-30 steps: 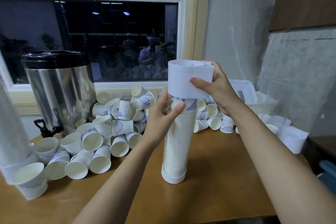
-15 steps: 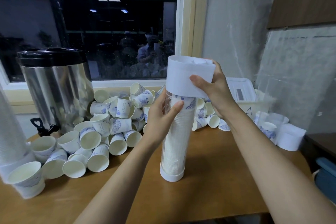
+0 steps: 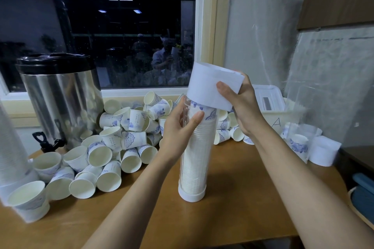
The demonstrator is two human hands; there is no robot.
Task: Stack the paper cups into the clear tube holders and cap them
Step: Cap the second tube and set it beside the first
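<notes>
A clear tube holder (image 3: 195,159) stands upright on its white base on the wooden table (image 3: 232,208), filled with stacked paper cups. My left hand (image 3: 180,129) grips the tube's upper part. My right hand (image 3: 240,101) holds a white cap (image 3: 212,87) that sits tilted over the tube's top, its lower rim around the topmost blue-printed cup. A heap of loose paper cups (image 3: 121,143) lies to the left and behind the tube.
A steel drinks urn (image 3: 60,95) with a black lid stands at the back left. Another filled tube (image 3: 10,147) leans at the left edge. At the right are a white box (image 3: 271,103), a spare white cap (image 3: 323,152) and bagged cups (image 3: 297,143).
The cap has tipped so its right side sits lower over the tube's top. Both hands keep their hold, and the view has shifted slightly.
</notes>
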